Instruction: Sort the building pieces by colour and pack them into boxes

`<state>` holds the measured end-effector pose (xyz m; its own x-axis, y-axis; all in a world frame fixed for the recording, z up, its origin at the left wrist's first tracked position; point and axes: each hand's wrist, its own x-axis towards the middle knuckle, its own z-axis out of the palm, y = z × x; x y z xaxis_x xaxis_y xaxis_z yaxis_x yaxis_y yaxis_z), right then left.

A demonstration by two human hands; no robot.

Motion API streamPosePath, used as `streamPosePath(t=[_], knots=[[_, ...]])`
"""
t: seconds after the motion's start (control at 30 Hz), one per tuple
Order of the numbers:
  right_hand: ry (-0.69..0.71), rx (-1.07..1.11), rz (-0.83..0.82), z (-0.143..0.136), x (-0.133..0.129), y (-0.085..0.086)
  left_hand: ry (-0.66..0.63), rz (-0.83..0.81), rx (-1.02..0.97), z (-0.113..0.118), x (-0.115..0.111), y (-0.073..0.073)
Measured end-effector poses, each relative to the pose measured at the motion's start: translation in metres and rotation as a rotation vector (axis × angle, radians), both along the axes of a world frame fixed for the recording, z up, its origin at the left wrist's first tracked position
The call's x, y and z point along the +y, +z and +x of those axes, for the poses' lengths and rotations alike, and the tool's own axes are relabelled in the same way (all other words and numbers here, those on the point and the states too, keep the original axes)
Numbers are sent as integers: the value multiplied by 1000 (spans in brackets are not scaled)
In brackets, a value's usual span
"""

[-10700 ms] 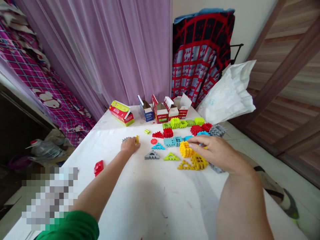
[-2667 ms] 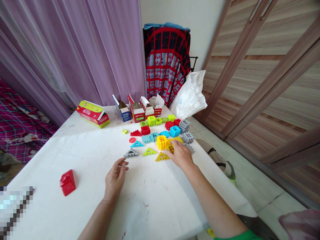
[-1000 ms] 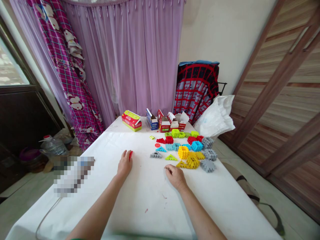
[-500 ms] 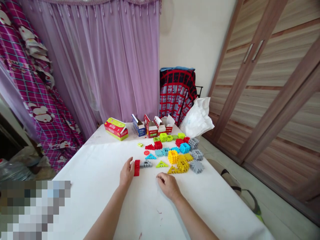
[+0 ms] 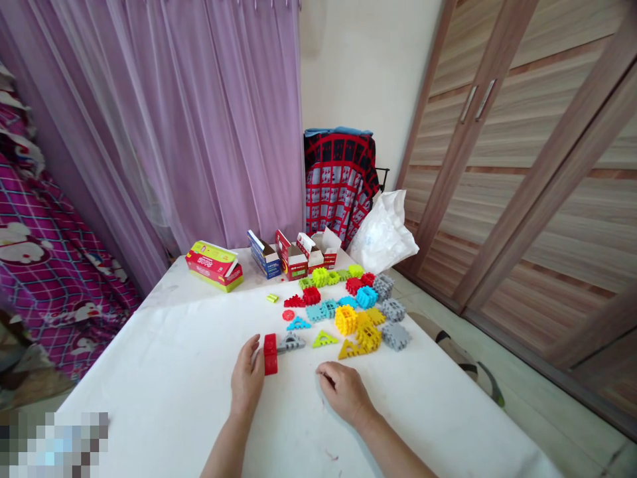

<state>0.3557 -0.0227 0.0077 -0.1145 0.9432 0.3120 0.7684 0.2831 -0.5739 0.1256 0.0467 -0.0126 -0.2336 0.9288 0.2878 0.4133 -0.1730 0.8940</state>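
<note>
My left hand [image 5: 247, 373] rests on the white table with its fingers extended, beside a red rectangular block [image 5: 270, 354]. Against that block's right side lies a grey triangular piece [image 5: 290, 342]. My right hand [image 5: 343, 390] lies on the cloth with curled fingers; whatever they hold, if anything, is hidden. Just beyond it are a lime triangle [image 5: 324, 338] and a yellow triangle [image 5: 350, 349]. A blue triangle [image 5: 298, 323] and a round red piece [image 5: 288, 315] sit farther back. Yellow cube-like blocks [image 5: 346, 320] stand among blue, red, green and grey ones.
A red and lime box [image 5: 213, 267] stands at the table's back left. Open boxes, one blue [image 5: 265, 255] and several red [image 5: 291, 259], line the back edge. A white plastic bag [image 5: 384, 232] is at the back right, near a cloth-covered chair [image 5: 338, 182].
The camera view has shifted, so the table items appear lower and slightly changed in position. Both hands keep nearly the same places relative to the red block and the triangles.
</note>
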Motion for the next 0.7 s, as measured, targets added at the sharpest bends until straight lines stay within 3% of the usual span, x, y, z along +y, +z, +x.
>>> streamPosePath(t=[0.33, 0.57, 0.7], knots=[[-3, 65, -76, 1, 1, 2, 31, -112, -118, -5, -6, 5], [116, 259, -42, -12, 22, 2, 54, -133, -139, -6, -3, -2], [113, 314, -32, -15, 29, -3, 77, -132, -158, -3, -2, 1]])
